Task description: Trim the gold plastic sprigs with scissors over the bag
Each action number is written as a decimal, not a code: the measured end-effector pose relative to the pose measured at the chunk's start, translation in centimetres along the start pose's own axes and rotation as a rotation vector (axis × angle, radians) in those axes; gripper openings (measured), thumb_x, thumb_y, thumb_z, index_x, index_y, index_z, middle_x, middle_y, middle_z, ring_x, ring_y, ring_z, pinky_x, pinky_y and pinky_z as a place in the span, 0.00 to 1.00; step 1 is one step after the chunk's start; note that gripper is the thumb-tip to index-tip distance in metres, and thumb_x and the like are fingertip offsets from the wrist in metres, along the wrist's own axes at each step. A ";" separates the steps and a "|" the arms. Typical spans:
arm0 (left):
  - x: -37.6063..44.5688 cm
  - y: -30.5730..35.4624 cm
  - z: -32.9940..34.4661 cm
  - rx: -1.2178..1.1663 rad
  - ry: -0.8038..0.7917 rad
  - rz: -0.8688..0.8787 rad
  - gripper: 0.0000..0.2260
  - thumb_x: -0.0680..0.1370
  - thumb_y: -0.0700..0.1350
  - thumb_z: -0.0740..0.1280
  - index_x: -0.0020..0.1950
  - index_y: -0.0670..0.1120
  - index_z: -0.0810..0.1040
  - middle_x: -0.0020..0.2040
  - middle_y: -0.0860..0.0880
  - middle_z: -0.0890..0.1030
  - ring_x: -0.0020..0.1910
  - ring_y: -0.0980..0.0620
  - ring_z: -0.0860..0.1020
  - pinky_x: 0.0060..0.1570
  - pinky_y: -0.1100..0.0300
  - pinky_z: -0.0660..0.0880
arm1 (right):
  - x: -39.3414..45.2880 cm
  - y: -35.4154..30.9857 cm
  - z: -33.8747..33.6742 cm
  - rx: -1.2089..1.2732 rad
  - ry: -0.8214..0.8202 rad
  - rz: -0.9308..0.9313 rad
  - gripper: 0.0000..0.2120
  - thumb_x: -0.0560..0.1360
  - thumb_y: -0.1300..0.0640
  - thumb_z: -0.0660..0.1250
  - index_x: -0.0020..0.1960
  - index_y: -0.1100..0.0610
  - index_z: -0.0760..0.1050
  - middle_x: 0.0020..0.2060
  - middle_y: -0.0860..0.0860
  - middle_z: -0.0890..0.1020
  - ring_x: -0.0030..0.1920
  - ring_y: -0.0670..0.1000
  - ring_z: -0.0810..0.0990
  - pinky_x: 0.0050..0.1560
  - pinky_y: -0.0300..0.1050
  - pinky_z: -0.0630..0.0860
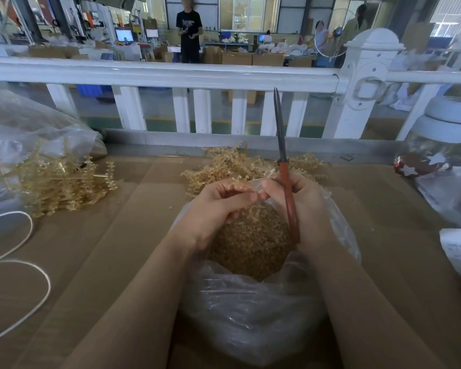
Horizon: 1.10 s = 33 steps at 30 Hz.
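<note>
Over the open clear plastic bag (250, 315), which is full of small gold trimmed pieces (250, 243), my left hand (218, 206) pinches a small gold plastic sprig (238, 185) in its curled fingers. My right hand (301, 203) grips the red-handled scissors (284, 161); the blades are together and point straight up. Its fingertips meet the left hand's at the bag's far rim. A heap of untrimmed gold sprigs (240, 163) lies just behind my hands.
Another heap of gold sprigs (56, 182) spills from a large clear bag (24, 123) at the left. White cord loops (16, 262) lie on the cardboard-covered table (112, 235). A white railing (171, 75) runs along the back. A jar and a red ornament (415, 165) stand at the right.
</note>
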<state>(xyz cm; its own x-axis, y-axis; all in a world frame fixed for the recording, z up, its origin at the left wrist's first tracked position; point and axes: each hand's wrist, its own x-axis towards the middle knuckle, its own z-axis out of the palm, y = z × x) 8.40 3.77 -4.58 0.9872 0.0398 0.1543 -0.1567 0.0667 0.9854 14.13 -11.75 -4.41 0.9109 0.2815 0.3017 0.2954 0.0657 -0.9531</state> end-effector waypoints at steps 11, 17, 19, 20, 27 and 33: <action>-0.2 0.3 0.0 -0.047 0.015 0.024 0.03 0.72 0.45 0.73 0.38 0.49 0.86 0.36 0.50 0.83 0.28 0.58 0.72 0.29 0.66 0.65 | 0.0 0.2 0.0 0.006 0.002 0.000 0.05 0.74 0.52 0.75 0.43 0.54 0.84 0.40 0.56 0.86 0.43 0.57 0.86 0.50 0.56 0.83; 0.0 0.2 -0.2 -0.170 0.132 0.064 0.03 0.74 0.42 0.72 0.42 0.44 0.84 0.36 0.47 0.83 0.32 0.55 0.78 0.30 0.66 0.73 | -0.2 -0.2 0.0 -0.124 -0.054 -0.033 0.04 0.74 0.57 0.75 0.47 0.58 0.84 0.38 0.50 0.86 0.41 0.46 0.85 0.43 0.37 0.80; -0.1 0.2 -0.1 -0.160 0.125 0.049 0.03 0.73 0.42 0.72 0.42 0.44 0.84 0.40 0.44 0.84 0.35 0.53 0.80 0.32 0.65 0.75 | -0.1 -0.2 0.1 -0.141 -0.066 -0.020 0.06 0.74 0.59 0.75 0.49 0.61 0.83 0.40 0.54 0.86 0.43 0.53 0.85 0.50 0.48 0.82; -0.1 0.3 -0.1 -0.156 0.115 0.042 0.03 0.72 0.42 0.72 0.42 0.44 0.85 0.41 0.43 0.84 0.36 0.53 0.80 0.33 0.65 0.76 | -0.1 -0.1 0.1 -0.139 -0.066 -0.016 0.07 0.74 0.59 0.75 0.49 0.62 0.83 0.41 0.56 0.86 0.44 0.54 0.85 0.50 0.50 0.81; -0.1 0.6 -0.2 -0.219 0.160 0.100 0.02 0.71 0.39 0.73 0.39 0.45 0.85 0.38 0.46 0.83 0.38 0.51 0.80 0.35 0.64 0.76 | 0.0 0.4 0.1 -0.185 -0.076 -0.053 0.08 0.72 0.54 0.77 0.47 0.56 0.84 0.38 0.47 0.86 0.40 0.43 0.84 0.40 0.34 0.77; 0.0 0.9 -0.8 -0.286 0.290 0.158 0.13 0.78 0.35 0.67 0.37 0.48 0.83 0.41 0.50 0.85 0.38 0.57 0.81 0.36 0.64 0.73 | -0.2 1.1 0.1 -0.449 -0.023 -0.125 0.10 0.65 0.31 0.70 0.43 0.31 0.76 0.37 0.31 0.81 0.41 0.34 0.79 0.38 0.37 0.71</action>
<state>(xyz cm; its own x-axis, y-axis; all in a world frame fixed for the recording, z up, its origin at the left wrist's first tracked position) 8.23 4.58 -3.76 0.9078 0.3477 0.2346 -0.3472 0.3093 0.8853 14.29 -11.66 -5.50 0.8552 0.3197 0.4080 0.5026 -0.3192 -0.8034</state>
